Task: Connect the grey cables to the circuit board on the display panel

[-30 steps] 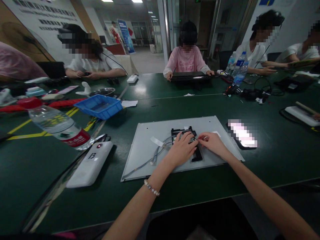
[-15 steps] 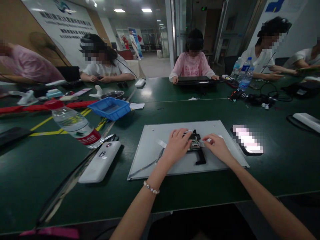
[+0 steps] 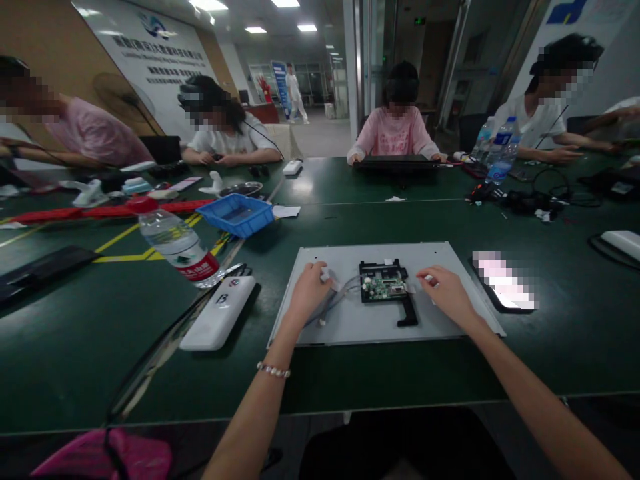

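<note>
A pale grey flat panel [image 3: 345,327] lies on the table in front of me. On it sits a black bracket [image 3: 409,312] carrying a green circuit board [image 3: 384,287], with thin grey wires [image 3: 345,291] running left from the board. My left hand [image 3: 311,293] is over the panel's left part, fingers curled in a pinch at a piece of clear tape [image 3: 329,276]. To the right of the board is my right hand [image 3: 445,293], thumb and fingers pinched together; whatever they hold is too small to make out.
A phone [image 3: 505,283] lies right of the panel. Left of it are a white power bank [image 3: 220,313], a red-capped water bottle [image 3: 180,243] and a blue tray [image 3: 237,213]. Cables run along the table seam. Several people sit around the table.
My left hand has moved from the board to the tape at the panel's left, uncovering the board. My right hand has drawn slightly away from the board's right edge. The view has shifted left.
</note>
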Action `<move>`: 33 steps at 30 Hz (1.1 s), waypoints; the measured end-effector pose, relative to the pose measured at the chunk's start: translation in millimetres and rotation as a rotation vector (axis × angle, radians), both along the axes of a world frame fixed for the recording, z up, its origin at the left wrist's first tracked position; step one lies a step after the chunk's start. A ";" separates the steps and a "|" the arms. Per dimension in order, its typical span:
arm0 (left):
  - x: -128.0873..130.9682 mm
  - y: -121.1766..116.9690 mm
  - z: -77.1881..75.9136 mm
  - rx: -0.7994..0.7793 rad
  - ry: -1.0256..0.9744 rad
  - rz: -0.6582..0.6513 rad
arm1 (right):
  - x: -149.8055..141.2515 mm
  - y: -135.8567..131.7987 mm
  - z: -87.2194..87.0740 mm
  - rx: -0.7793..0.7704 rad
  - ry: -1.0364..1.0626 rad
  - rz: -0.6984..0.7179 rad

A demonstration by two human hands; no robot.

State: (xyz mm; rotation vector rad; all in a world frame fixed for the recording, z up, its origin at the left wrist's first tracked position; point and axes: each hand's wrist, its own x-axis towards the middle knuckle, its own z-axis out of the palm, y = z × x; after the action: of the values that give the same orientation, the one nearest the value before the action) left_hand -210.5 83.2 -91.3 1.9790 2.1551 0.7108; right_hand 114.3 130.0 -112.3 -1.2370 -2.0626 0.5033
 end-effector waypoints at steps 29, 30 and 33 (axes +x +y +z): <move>28.6 -49.0 12.2 0.240 0.176 -0.029 | -120.3 -49.3 33.7 0.441 -0.350 0.668; 33.8 -54.0 13.4 0.210 0.248 -0.035 | -121.6 -49.7 31.6 0.458 -0.363 0.676; 47.2 -65.9 10.1 0.089 0.361 -0.055 | -122.1 -50.9 26.5 0.470 -0.398 0.692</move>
State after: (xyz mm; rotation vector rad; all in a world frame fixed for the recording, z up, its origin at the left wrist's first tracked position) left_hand -163.3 17.3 -81.1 2.3591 2.2797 0.4774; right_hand -7.8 79.0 -85.8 -0.3409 -2.7345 0.0404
